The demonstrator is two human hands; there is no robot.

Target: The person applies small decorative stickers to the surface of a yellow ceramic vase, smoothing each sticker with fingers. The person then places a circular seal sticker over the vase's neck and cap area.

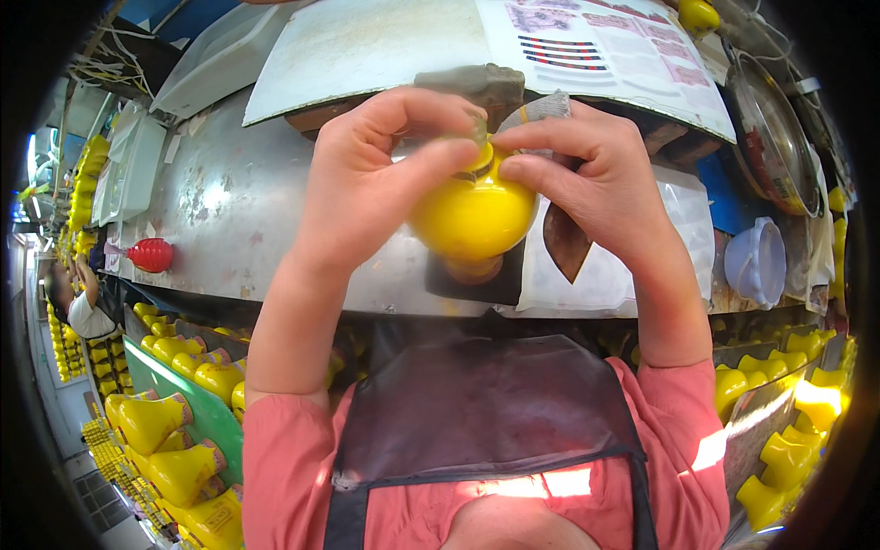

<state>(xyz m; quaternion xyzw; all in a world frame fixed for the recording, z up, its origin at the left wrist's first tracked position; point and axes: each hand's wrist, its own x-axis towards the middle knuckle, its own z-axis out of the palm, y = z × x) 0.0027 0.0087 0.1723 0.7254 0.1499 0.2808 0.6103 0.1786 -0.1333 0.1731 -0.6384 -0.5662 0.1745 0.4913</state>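
A glossy yellow ceramic vase (475,215) with a round body and narrow neck stands at the bench's front edge, on a dark support (486,282). A thin dark decal band (474,172) runs around its neck. My left hand (390,151) is at the neck's left side, thumb and forefinger pinched together at the rim. On the other side, my right hand (591,160) pinches at the neck, its thumb against the vase's shoulder. Their fingertips hide the ends of the band. Below my right palm a brown pointed blade-like piece (566,243) sticks out; its upper part is hidden.
A folded grey cloth (472,84) lies behind the vase. Beyond it is a white board (367,50) with printed decal sheets (596,55). A red ribbed bottle (150,255) and pale blue bucket (757,263) stand at the sides. Yellow vases (183,472) fill racks both sides; another person (89,312) works far left.
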